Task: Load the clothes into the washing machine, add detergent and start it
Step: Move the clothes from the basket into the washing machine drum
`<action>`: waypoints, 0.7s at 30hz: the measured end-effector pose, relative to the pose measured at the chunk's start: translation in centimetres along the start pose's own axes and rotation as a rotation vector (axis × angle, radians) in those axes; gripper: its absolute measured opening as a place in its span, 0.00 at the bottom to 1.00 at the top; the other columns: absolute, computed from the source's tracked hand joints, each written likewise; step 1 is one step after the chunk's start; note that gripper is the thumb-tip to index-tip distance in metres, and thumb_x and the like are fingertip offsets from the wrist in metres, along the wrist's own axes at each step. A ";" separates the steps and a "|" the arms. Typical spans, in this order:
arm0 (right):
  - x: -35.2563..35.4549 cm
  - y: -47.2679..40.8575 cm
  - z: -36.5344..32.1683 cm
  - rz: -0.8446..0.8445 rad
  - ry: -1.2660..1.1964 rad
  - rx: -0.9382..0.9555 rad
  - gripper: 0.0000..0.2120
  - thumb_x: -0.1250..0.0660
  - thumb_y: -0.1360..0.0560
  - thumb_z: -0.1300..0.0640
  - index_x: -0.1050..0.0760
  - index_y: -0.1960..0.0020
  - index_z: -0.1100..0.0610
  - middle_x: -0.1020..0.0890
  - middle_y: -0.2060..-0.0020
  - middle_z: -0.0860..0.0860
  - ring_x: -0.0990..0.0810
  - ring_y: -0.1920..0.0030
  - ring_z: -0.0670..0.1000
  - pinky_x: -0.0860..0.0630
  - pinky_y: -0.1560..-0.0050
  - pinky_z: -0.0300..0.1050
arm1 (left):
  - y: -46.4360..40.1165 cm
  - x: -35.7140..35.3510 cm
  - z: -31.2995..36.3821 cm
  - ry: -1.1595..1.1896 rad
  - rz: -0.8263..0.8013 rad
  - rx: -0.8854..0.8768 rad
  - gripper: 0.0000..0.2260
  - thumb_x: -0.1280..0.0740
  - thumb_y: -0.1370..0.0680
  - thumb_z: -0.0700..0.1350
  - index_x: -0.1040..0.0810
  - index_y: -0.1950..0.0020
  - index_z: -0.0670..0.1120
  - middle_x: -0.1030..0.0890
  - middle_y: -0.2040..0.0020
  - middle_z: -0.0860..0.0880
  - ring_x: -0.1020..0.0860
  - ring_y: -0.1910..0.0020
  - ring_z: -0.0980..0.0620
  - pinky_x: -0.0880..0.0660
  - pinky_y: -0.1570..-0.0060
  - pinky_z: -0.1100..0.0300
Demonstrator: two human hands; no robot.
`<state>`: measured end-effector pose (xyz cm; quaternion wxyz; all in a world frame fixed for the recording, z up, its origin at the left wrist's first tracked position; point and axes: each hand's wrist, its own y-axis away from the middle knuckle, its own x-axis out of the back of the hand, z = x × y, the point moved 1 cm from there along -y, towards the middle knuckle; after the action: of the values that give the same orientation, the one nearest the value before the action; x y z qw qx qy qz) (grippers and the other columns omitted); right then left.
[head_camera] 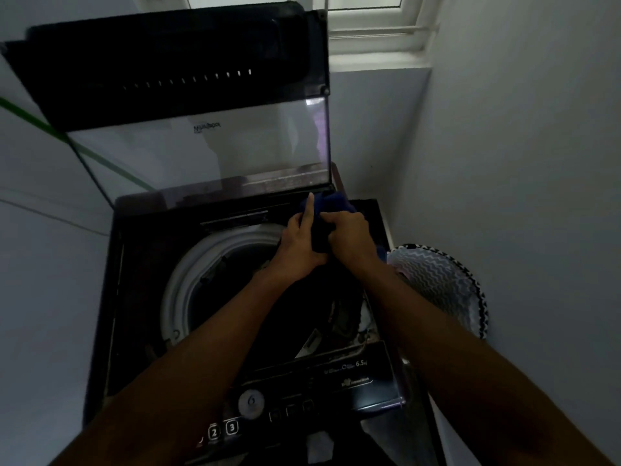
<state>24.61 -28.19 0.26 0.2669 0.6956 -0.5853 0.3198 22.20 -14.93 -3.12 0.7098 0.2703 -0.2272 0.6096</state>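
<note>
Grey walls enclose the washing machine [141,297], lid [188,95] raised at upper frame. A dark blue garment [331,205] is clenched at centre by the left hand [299,240] and right hand [349,235], above the drum's [178,280] far right edge.

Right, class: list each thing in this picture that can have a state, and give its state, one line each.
Washing machine lid: open, raised upright.
Drum: open at the top, dark clothes partly inside.
Blue garment: held above the drum's far edge, not yet dropped in.
Left hand: gripping the garment, forefinger extended.
Right hand: closed on the garment.
Control panel: no lit display visible.
Patterned basket: beside the machine, contents unclear.
</note>
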 end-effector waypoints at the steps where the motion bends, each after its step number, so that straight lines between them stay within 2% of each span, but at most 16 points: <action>1: -0.7 0.1 -0.7 -0.001 -0.066 0.002 0.26 0.42 0.31 0.73 0.20 0.38 0.58 0.17 0.44 0.57 0.19 0.43 0.56 0.23 0.39 0.49 | 0.4 0.8 -0.3 0.032 0.025 0.000 0.53 0.21 0.33 0.41 0.54 0.21 0.60 0.37 0.29 0.42 0.31 0.33 0.46 0.31 0.38 0.59; 3: -2.3 0.6 -2.3 -0.010 -0.183 0.023 0.25 0.42 0.30 0.74 0.20 0.39 0.59 0.16 0.45 0.57 0.18 0.44 0.55 0.22 0.40 0.48 | 1.7 2.8 -1.1 0.069 0.080 0.005 0.43 0.24 0.33 0.37 0.39 0.24 0.59 0.34 0.34 0.46 0.27 0.37 0.48 0.29 0.44 0.63; 5: -3.8 1.3 -3.9 -0.033 -0.256 0.050 0.24 0.42 0.29 0.75 0.21 0.38 0.61 0.17 0.44 0.59 0.19 0.44 0.55 0.23 0.39 0.43 | 3.2 4.7 -2.1 0.065 0.133 0.025 0.34 0.27 0.33 0.35 0.31 0.31 0.56 0.31 0.40 0.47 0.24 0.44 0.48 0.27 0.48 0.61; 9: -7.2 2.4 -6.9 -0.073 -0.358 0.148 0.21 0.41 0.30 0.77 0.19 0.43 0.65 0.16 0.47 0.59 0.19 0.46 0.52 0.28 0.46 0.27 | 6.0 7.5 -5.0 0.016 0.306 0.063 0.20 0.28 0.31 0.37 0.25 0.41 0.50 0.28 0.47 0.49 0.25 0.53 0.52 0.33 0.59 0.67; 11: -9.4 2.8 -8.0 -0.110 -0.390 0.189 0.20 0.41 0.32 0.77 0.18 0.48 0.65 0.16 0.51 0.58 0.20 0.50 0.50 0.29 0.49 0.26 | 7.5 8.5 -6.5 0.013 0.350 0.103 0.15 0.29 0.30 0.37 0.25 0.47 0.49 0.27 0.50 0.51 0.26 0.55 0.53 0.35 0.63 0.66; 13: -11.9 3.3 -8.8 -0.176 -0.383 0.193 0.17 0.40 0.31 0.76 0.18 0.50 0.63 0.16 0.52 0.57 0.21 0.52 0.49 0.28 0.52 0.30 | 8.8 9.1 -8.7 -0.018 0.362 0.169 0.12 0.29 0.29 0.39 0.26 0.49 0.50 0.26 0.51 0.52 0.26 0.57 0.55 0.35 0.63 0.67; 15: -14.4 3.7 -9.1 -0.275 -0.335 0.139 0.16 0.40 0.30 0.74 0.19 0.49 0.61 0.16 0.51 0.57 0.21 0.52 0.49 0.29 0.54 0.34 | 9.9 9.2 -11.4 -0.083 0.283 0.228 0.12 0.30 0.28 0.45 0.26 0.47 0.51 0.26 0.48 0.52 0.25 0.54 0.55 0.31 0.59 0.65; 17: -16.6 4.0 -8.7 -0.489 -0.217 0.057 0.17 0.39 0.27 0.69 0.20 0.42 0.60 0.17 0.47 0.57 0.20 0.49 0.52 0.29 0.53 0.35 | 11.0 9.0 -13.9 -0.147 0.059 0.265 0.18 0.30 0.29 0.47 0.25 0.40 0.50 0.26 0.44 0.50 0.23 0.48 0.51 0.26 0.51 0.58; 19: -18.5 4.5 -8.1 -0.685 -0.067 0.019 0.15 0.38 0.23 0.64 0.23 0.38 0.61 0.19 0.43 0.58 0.21 0.44 0.56 0.28 0.49 0.39 | 11.9 8.7 -15.3 -0.113 -0.160 0.276 0.21 0.30 0.29 0.46 0.24 0.37 0.46 0.22 0.43 0.45 0.22 0.45 0.47 0.24 0.46 0.54; 21: -19.4 4.9 -7.6 -0.699 -0.005 -0.007 0.13 0.38 0.23 0.63 0.24 0.39 0.63 0.20 0.42 0.59 0.22 0.42 0.58 0.27 0.48 0.41 | 12.5 8.5 -15.6 -0.053 -0.239 0.283 0.22 0.30 0.26 0.44 0.26 0.33 0.46 0.23 0.37 0.49 0.24 0.41 0.51 0.26 0.40 0.56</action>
<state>16.61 -10.87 -9.46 0.3614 0.8538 -0.3134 0.2054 11.06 3.04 -7.95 0.7258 0.4084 -0.1237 0.5395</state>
